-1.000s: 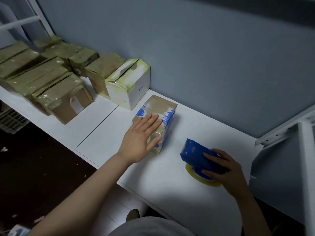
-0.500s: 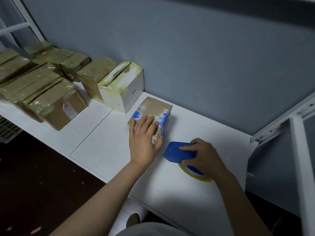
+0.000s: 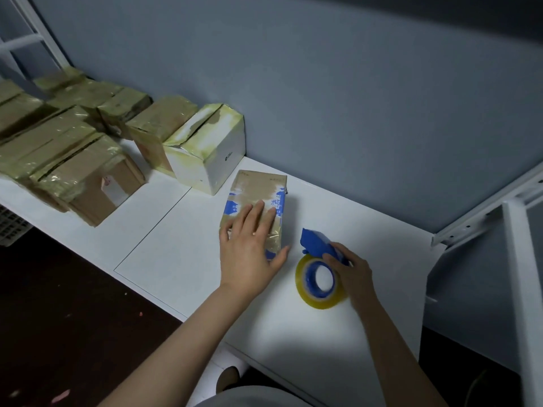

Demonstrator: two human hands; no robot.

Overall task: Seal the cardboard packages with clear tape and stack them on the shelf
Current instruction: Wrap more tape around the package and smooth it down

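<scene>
Grey-blue wall (image 3: 352,98) runs along the back of a white bench (image 3: 176,245). Near the middle of the bench lies a brown package (image 3: 258,189) with blue print. Its long axis runs from the person toward the wall, and its far end stops short of the wall. The left hand (image 3: 249,254) lies flat on the near half of its top, fingers straight and spread, thumb beside the near right corner.

Just right of the package, not touching it, a tape dispenser (image 3: 316,245) lies on its side with its blue head pointing toward the wall. Its yellowish tape roll (image 3: 302,286) faces up. The right hand (image 3: 352,271) grips the blue handle with curled fingers.

A white box (image 3: 223,157) stands just beyond the package's far left corner. Further left a cluster of taped brown boxes (image 3: 88,177) fills the bench. A white metal frame (image 3: 520,259) stands at the right.
</scene>
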